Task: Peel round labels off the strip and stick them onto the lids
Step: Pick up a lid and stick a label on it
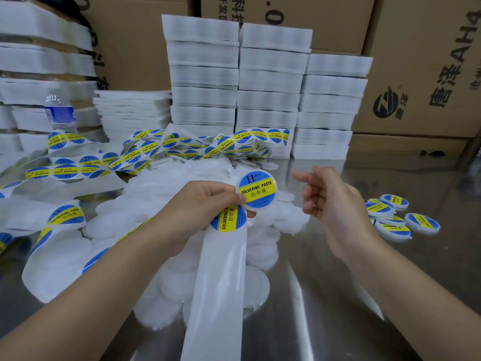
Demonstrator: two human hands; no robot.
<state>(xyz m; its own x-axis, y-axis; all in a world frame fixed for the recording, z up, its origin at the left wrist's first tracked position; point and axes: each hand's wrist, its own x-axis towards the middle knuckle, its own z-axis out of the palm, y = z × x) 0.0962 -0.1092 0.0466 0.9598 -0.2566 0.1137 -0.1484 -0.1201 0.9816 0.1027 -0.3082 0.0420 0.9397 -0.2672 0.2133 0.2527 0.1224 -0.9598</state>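
At centre frame the left hand point(197, 204) pinches a labelled lid point(256, 190) and the backing strip point(221, 277) together. The right hand point(330, 201), just right of the lid, is loosely open and empty. Finished lids point(398, 214) lie at right on the desk point(338, 295); unpeeled labels point(145, 152) curl behind.

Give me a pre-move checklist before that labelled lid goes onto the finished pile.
1. Label on the held lid looks flat and centred: ok.
2. Left hand grips both lid and backing strip: ok.
3. Right hand empty, open, apart from the lid: ok.
4. Next label is at the strip's peel edge: ok.
5. Finished lids lie on the steel table, bare space beside them: ok.
6. Label edges pressed down fully: cannot tell.
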